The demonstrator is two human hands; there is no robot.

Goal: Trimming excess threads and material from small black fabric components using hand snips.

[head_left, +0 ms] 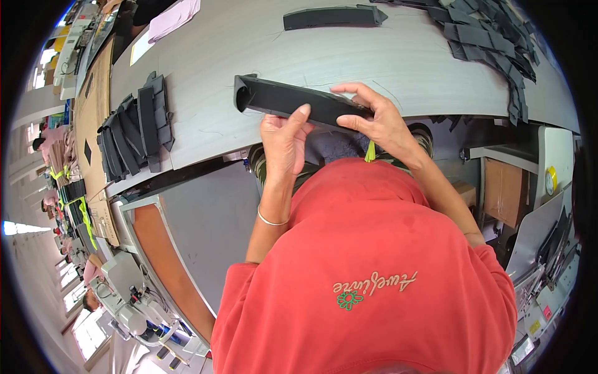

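A long black fabric strip (280, 98), folded over at its left end, is held above the front edge of the table. My left hand (286, 137) grips its lower edge near the middle, thumb on the front face and fingers behind. At the strip's right end my right hand (383, 124) pinches it between thumb and fingers, with the forefinger along the top. A bit of yellow-green material (370, 151) hangs just below my right hand. Farther back on the table lies a similar black strip (333, 17).
On the left of the grey table (205, 75) lies a row of dark strips (134, 128). A large heap of dark strips (486, 43) covers the back right. Pink sheets (174, 19) lie at the far left. A cardboard box (503, 190) sits under the right side; a sewing machine (124, 280) stands lower left.
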